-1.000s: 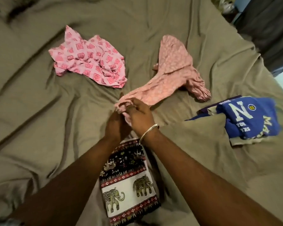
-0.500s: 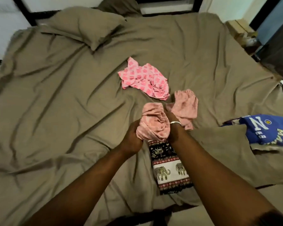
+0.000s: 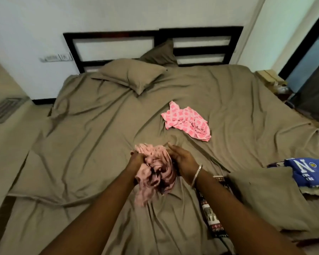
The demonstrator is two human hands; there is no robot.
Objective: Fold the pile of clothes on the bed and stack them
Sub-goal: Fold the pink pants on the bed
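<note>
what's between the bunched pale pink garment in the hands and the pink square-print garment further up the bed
Only bare, wrinkled olive bedsheet in the head view; the pale pink garment and the pink square-print garment lie apart.

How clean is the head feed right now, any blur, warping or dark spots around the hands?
Head view: dim, flat indoor light, no glare; soft shadow under the pale pink garment and forearms. Left hand and right hand slightly motion-soft, garment folds smeared. Wide-angle warp bends the headboard and walls at the edges. Blue shirt print is readable only in part.
</note>
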